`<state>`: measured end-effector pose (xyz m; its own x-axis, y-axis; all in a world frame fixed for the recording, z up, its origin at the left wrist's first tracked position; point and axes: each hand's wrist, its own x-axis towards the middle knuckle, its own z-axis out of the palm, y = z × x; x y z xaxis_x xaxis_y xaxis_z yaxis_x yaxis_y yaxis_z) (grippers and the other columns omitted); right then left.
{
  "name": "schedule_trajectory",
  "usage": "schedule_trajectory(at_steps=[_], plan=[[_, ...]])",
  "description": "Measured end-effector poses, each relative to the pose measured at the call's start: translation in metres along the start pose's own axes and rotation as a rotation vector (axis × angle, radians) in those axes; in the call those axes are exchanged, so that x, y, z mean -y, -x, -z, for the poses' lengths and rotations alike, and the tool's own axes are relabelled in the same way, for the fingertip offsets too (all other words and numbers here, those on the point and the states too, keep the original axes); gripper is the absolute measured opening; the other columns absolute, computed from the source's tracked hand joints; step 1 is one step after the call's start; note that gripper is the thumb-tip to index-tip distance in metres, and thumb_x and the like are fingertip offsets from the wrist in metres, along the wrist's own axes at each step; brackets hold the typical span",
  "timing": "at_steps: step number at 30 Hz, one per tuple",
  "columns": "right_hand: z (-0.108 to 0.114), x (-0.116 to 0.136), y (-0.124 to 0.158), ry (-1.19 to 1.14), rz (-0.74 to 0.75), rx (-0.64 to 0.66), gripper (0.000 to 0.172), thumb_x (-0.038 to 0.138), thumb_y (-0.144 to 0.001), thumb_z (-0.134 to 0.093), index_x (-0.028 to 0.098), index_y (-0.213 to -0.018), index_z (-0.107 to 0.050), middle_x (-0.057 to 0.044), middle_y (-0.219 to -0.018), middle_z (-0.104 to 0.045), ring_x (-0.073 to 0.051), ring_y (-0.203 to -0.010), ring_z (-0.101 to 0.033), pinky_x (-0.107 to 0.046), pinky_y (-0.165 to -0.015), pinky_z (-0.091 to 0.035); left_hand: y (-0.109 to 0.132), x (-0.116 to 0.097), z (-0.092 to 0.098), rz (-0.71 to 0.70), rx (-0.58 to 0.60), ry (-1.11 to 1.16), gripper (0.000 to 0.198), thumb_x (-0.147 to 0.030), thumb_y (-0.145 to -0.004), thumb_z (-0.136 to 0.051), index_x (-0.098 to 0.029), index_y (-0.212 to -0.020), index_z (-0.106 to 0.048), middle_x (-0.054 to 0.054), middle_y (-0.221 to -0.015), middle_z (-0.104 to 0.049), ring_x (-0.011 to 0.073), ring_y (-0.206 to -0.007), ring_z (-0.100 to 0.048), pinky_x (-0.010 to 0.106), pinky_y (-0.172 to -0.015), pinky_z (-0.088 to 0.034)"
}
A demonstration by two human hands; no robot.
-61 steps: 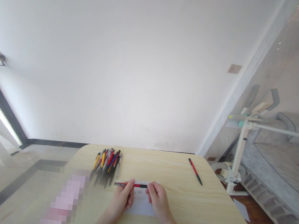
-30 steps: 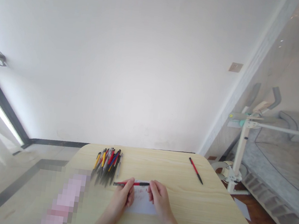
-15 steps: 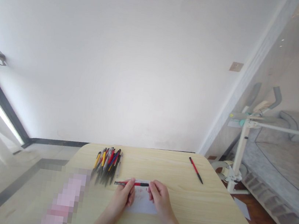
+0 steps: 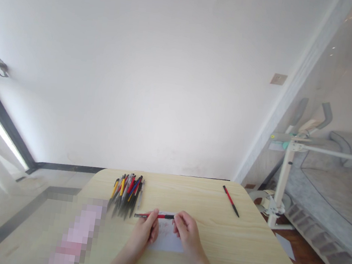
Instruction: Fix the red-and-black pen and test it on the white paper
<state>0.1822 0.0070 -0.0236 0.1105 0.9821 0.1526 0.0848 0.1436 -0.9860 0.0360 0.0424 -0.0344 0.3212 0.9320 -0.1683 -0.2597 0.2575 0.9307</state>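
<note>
A red and black pen (image 4: 161,217) lies nearly level between my two hands. My left hand (image 4: 146,228) is closed around its left part, thumb on top, with the black end sticking out to the left. The fingertips of my right hand (image 4: 186,228) pinch the black grip end; the very tip is hidden by the fingers. Beneath the hands a white sheet of paper (image 4: 167,242) with reddish scribbles lies on the table, partly covered by them.
A bundle of several pens (image 4: 128,193) in mixed colours lies at the table's left. Another red and black pen (image 4: 231,201) rests at the right on the wooden table (image 4: 242,263). Exercise equipment (image 4: 282,182) and a grey sofa (image 4: 335,185) stand beyond the right edge.
My right hand has shifted slightly left along the pen, and the pen's right end sits a little higher. The left hand keeps its hold.
</note>
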Motion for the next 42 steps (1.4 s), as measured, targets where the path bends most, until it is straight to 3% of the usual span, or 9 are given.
schedule_trajectory(at_steps=[18, 30, 42], plan=[[-0.0006, 0.0005, -0.0003, -0.070, -0.035, 0.010, 0.034, 0.046, -0.082, -0.047, 0.016, -0.066, -0.051, 0.004, -0.048, -0.047, -0.007, -0.040, -0.039, -0.018, -0.040, -0.028, 0.0011, 0.0004, -0.0003, 0.000, 0.006, 0.091, 0.045, -0.047, -0.077, -0.051, -0.018, -0.045, -0.037, -0.007, -0.030, -0.035, 0.0040, -0.027, -0.027, 0.020, -0.034, -0.014], [-0.0038, -0.0011, -0.0012, 0.092, -0.025, -0.031, 0.046, 0.048, -0.085, -0.039, 0.019, -0.050, -0.041, 0.006, -0.040, -0.037, -0.008, -0.037, -0.037, -0.019, -0.041, -0.029, 0.0012, 0.0010, 0.0020, -0.011, 0.001, -0.056, 0.052, -0.052, -0.078, -0.045, -0.018, -0.040, -0.038, -0.004, -0.029, -0.037, 0.0053, -0.028, -0.030, 0.022, -0.035, -0.017], [-0.0040, -0.0049, -0.0011, 0.149, -0.017, -0.047, 0.043, 0.046, -0.085, -0.039, 0.018, -0.053, -0.044, 0.006, -0.041, -0.039, -0.008, -0.039, -0.039, -0.019, -0.042, -0.031, -0.0006, 0.0040, 0.0029, -0.018, 0.019, -0.073, 0.054, -0.052, -0.081, -0.041, -0.019, -0.038, -0.035, -0.005, -0.029, -0.033, 0.0055, -0.028, -0.029, 0.022, -0.036, -0.016]])
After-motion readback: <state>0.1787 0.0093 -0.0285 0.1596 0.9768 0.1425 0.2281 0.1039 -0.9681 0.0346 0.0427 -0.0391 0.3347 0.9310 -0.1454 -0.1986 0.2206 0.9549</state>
